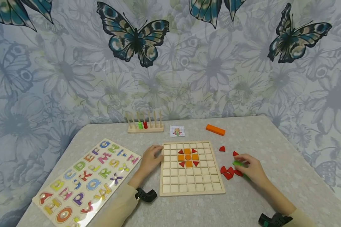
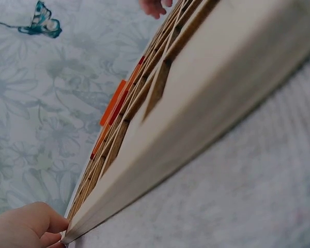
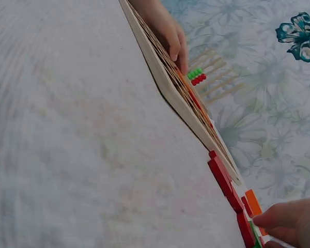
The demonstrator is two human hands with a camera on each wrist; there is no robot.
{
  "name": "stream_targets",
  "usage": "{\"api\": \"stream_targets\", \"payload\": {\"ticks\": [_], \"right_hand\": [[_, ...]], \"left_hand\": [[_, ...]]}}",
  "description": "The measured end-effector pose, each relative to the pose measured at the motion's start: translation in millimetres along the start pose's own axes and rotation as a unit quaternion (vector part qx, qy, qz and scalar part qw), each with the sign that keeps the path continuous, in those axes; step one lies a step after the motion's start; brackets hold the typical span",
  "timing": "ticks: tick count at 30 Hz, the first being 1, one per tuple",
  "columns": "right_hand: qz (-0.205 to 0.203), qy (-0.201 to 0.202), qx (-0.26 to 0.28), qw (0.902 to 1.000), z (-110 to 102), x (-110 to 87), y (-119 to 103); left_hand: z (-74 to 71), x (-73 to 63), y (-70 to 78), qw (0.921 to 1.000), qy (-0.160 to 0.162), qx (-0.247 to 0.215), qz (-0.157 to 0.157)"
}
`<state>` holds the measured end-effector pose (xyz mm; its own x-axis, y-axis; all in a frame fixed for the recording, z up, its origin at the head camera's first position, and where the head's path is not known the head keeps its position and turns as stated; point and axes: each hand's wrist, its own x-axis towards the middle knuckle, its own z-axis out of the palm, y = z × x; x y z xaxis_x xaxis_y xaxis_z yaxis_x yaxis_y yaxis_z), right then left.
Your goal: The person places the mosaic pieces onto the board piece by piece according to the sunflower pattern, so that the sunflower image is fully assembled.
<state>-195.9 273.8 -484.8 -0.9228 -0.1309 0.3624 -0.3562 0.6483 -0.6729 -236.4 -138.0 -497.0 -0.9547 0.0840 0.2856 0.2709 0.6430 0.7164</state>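
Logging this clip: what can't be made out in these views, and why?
Head: full outlines and count of the green pieces, covered by the right hand.
Head: near end of the letter board, cut off by the bottom edge.
Head: fine detail on the picture card, too small.
Left wrist: most of the right hand, beyond the top edge.
Right wrist: count of red pieces, overlapping edge-on.

In my head view, I can't tell how many green pieces [image 1: 237, 163] lie partly hidden by the right hand [image 1: 251, 168]; the drawing on the card [image 1: 177, 131] at centre is too small to read. The bottom edge crops the letter board [image 1: 98, 204] at lower left. My left wrist view blurs the grid board [image 2: 196, 119] along its near side.
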Motion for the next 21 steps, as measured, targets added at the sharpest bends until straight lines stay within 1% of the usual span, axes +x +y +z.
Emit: {"api": "stream_targets", "payload": {"ticks": [4,9,15,19,21], "right_hand": [[0.027,-0.001,-0.020,0.9994,-2.8,-3.8,3.6],[0.063,0.016,-0.040,0.9970,-1.3,-3.7,6.7],[0.071,0.027,-0.046,0.9960,2.4,-3.9,8.3],[0.077,0.023,-0.050,0.9955,3.6,-2.8,7.1],[0.082,0.017,-0.039,0.9957,3.9,-1.3,4.8]], "left_hand": [[0.3,-0.8,-0.4,1.0000,0.001,-0.003,-0.001],[1.8,-1.1,-2.9,1.0000,0.001,0.005,-0.004],[1.1,-2.4,-1.8,1.0000,0.002,-0.002,-0.007],[1.4,-1.5,-2.6,1.0000,0.001,0.001,-0.006],[1.5,-1.0,-2.6,1.0000,0.000,0.000,-0.007]]}}
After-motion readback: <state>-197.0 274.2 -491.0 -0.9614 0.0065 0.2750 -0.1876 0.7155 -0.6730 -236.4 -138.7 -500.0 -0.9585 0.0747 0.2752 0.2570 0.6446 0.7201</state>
